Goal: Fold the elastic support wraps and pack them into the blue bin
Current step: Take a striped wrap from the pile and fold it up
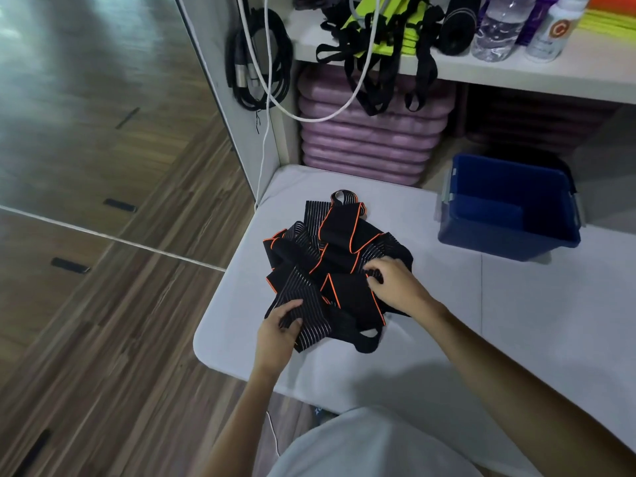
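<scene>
- White bottle, on the shelf at top right: round orange badge with a large white letter "C" in it. Below the badge is a line of smaller print, too blurred to read.
- Clear water bottle, just left of the white one: no label readable, only glare and water.
- Purple container between the two bottles: some pale marks on its face, not legible.
- Blue bin on the table: a small pale tag or clip at the rim's left corner, no text to be made out.
- Elastic support wraps: orange edging and white stripes only, no lettering legible.
</scene>
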